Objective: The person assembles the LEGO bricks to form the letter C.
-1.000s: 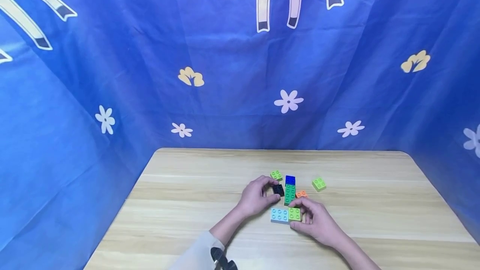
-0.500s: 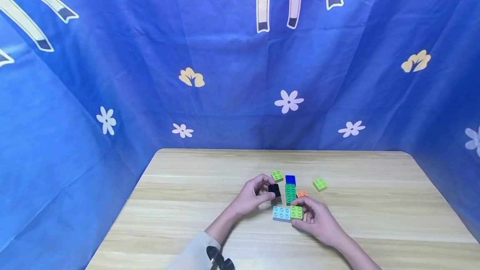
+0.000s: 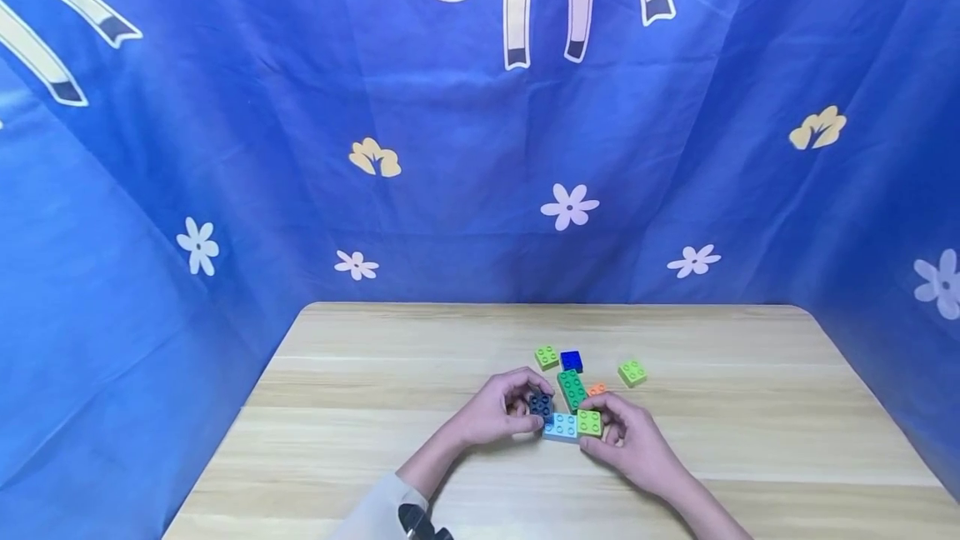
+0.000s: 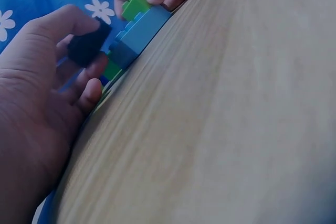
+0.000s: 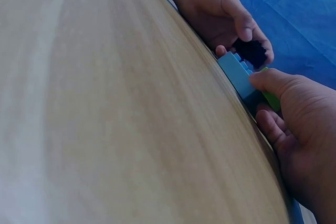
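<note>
My left hand point(image 3: 489, 413) pinches a black toy building brick point(image 3: 540, 407) between thumb and fingers, over the left end of a light blue brick point(image 3: 561, 426). Seen from the left wrist, the black brick point(image 4: 88, 44) is tilted and held above the table. A lime green brick point(image 3: 589, 422) sits on the right end of the light blue brick. My right hand point(image 3: 636, 445) grips this lime brick, thumb at the near side and fingers at the far side. In the right wrist view, the right thumb lies against the light blue brick point(image 5: 237, 75) near the lime one.
Just behind lie a green brick point(image 3: 572, 390), set at a slant, and a dark blue brick point(image 3: 572, 361). An orange brick point(image 3: 597, 389) is partly hidden by the right hand. Two more lime bricks lie farther back, one left point(image 3: 547, 357) and one right point(image 3: 632, 372).
The left hand has carried the black brick from beside the green brick toward the front, over the light blue brick. The green brick has turned to a slant. My right hand keeps its grip.
</note>
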A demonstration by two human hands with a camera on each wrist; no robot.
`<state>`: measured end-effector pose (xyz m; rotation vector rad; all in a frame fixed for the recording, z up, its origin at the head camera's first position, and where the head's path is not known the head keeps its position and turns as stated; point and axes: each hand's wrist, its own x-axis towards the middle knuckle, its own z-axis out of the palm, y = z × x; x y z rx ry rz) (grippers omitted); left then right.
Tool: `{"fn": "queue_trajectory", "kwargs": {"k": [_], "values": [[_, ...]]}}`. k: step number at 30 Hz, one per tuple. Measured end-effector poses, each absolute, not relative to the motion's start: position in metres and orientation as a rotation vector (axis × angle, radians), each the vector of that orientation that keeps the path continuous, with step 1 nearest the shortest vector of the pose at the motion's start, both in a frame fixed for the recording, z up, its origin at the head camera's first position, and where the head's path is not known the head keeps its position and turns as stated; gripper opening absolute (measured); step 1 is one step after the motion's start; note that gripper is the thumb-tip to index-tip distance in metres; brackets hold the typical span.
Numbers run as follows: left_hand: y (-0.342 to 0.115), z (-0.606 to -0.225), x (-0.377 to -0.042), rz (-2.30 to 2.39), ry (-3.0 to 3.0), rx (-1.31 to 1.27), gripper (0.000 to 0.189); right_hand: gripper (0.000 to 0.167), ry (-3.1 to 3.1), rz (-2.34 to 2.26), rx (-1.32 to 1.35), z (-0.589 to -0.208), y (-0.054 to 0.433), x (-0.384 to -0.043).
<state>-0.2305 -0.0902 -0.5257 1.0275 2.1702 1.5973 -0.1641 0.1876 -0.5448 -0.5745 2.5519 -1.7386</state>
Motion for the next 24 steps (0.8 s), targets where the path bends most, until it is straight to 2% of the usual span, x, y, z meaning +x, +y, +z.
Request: {"fn": "queue_trajectory", "kwargs": {"k": [12, 24], "values": [[-0.0877, -0.5267, -0.2317, 1.447, 2.226, 1.14, 0.039, 0.043, 2.554, -1.715, -0.627, -0.5425, 0.1878, -0.1654], [-0.088, -0.5249, -0.2307, 1.443, 2.199, 1.083, 0.035, 0.042, 2.56, -1.713, -0.615, -0.542, 0.187, -0.1637]]}}
